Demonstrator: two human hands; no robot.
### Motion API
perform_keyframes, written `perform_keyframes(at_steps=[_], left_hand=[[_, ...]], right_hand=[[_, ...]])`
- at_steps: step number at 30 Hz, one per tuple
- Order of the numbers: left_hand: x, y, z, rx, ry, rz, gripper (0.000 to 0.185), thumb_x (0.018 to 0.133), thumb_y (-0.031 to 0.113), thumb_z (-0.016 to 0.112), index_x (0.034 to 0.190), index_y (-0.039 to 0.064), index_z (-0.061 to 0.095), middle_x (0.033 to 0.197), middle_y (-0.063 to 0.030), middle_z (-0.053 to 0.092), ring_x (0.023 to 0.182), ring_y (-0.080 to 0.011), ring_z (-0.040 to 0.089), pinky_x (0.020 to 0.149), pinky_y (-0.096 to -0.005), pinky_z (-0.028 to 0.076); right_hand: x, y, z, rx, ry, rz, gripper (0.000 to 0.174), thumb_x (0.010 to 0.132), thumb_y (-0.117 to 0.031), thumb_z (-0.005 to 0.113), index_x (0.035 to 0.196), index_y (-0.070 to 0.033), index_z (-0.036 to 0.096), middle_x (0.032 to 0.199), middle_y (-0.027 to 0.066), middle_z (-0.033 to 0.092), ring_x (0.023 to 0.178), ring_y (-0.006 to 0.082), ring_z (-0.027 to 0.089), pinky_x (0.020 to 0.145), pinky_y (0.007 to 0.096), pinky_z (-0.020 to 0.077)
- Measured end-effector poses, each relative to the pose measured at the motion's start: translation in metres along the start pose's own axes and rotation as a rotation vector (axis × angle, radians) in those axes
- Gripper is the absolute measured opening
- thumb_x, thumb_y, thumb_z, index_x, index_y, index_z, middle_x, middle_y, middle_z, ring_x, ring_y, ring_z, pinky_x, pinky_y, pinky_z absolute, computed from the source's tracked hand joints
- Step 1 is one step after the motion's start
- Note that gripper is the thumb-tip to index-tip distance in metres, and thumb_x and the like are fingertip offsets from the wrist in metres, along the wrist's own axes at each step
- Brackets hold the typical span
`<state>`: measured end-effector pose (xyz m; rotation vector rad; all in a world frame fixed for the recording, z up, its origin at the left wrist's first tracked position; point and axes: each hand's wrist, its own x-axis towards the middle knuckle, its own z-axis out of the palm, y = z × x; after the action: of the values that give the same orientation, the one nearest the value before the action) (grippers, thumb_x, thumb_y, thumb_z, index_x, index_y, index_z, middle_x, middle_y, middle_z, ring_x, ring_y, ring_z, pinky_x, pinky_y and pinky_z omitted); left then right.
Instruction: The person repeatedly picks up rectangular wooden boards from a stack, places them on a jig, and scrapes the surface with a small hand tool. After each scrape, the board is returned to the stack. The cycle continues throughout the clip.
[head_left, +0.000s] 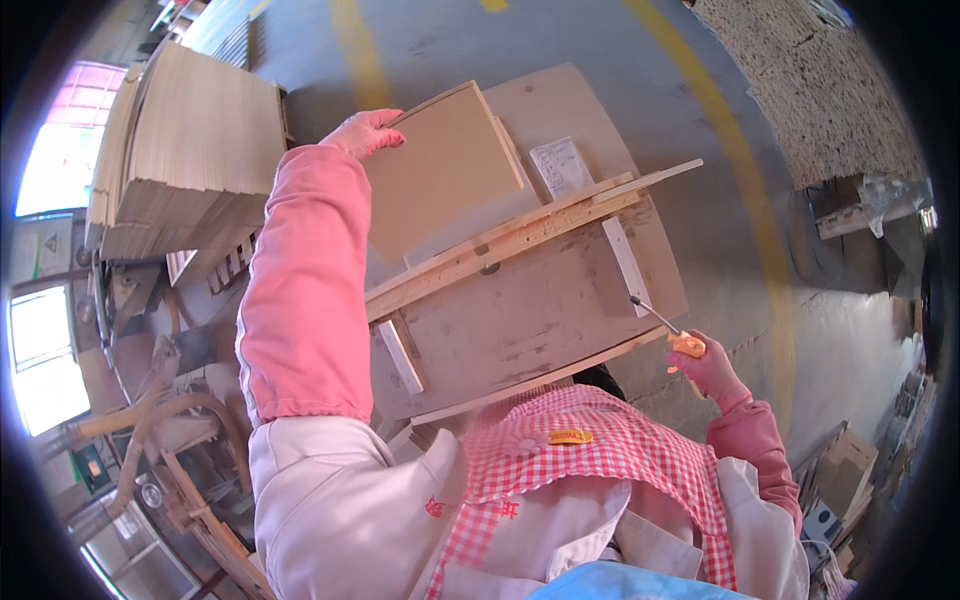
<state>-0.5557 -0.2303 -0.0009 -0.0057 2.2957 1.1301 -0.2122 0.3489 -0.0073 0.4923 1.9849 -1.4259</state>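
My left hand (364, 133), in a pink glove, grips the far left edge of a flat brown panel (442, 165). The panel stands tilted over the far side of a worktable (517, 337), behind a long wooden rail (517, 240). Low on the right, my right hand (718, 375) holds what looks like an orange air blow gun (686, 345). Its thin metal nozzle points toward a white strip (626, 266) on the table. Another white strip (401, 356) lies at the table's near left. A loose narrow strip (649, 180) overhangs the rail's right end.
A tall stack of pale boards (202, 127) stands left of the table. Paper with handwriting (561, 166) lies behind the rail. Ducts and machinery (150, 412) occupy the lower left. A speckled board stack (825, 97) is at the upper right, beyond a yellow floor line (735, 142).
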Motion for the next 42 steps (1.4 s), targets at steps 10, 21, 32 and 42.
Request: perform_keyframes(at_steps=[10,21,32,42], left_hand=[[0.064,-0.042,0.045,0.327,-0.026,-0.017,0.061,0.091,0.022,0.070,0.147,0.007,0.050,0.132,-0.0034,0.066,0.114,-0.0113,0.061,0.100,-0.0288,0.046],[0.000,-0.038,0.094,0.721,0.718,0.032,0.056,0.089,0.032,0.073,0.140,0.017,0.056,0.148,-0.0113,0.049,0.136,-0.0352,0.045,0.111,-0.0514,0.035],[-0.372,-0.178,0.287,-0.100,1.368,-0.278,0.034,0.093,0.018,0.070,0.123,0.001,0.066,0.119,-0.0200,0.067,0.112,-0.0328,0.064,0.097,-0.0397,0.049],[-0.486,-0.155,0.551,0.003,1.248,-1.132,0.082,0.077,0.046,0.082,0.140,0.004,0.051,0.139,-0.0207,0.054,0.132,-0.0371,0.048,0.111,-0.0481,0.035]], right_hand=[[0.002,-0.015,0.023,0.025,0.032,0.085,0.036,0.086,-0.014,0.079,0.114,0.002,0.065,0.099,0.0022,0.069,0.085,0.0080,0.063,0.074,0.0251,0.0540],[0.025,-0.032,0.017,-0.243,-0.007,0.080,0.038,0.086,-0.022,0.075,0.116,-0.002,0.066,0.089,0.0008,0.068,0.074,0.0072,0.060,0.066,0.0258,0.0489],[0.073,-0.005,-0.029,-0.519,-0.247,0.150,0.041,0.085,-0.020,0.076,0.121,-0.005,0.064,0.082,-0.0010,0.064,0.061,0.0078,0.057,0.053,0.0230,0.0453],[0.068,-0.027,0.018,-0.705,-0.511,-0.032,0.041,0.086,-0.018,0.077,0.123,-0.005,0.063,0.088,0.0000,0.065,0.063,0.0067,0.056,0.052,0.0217,0.0446]])
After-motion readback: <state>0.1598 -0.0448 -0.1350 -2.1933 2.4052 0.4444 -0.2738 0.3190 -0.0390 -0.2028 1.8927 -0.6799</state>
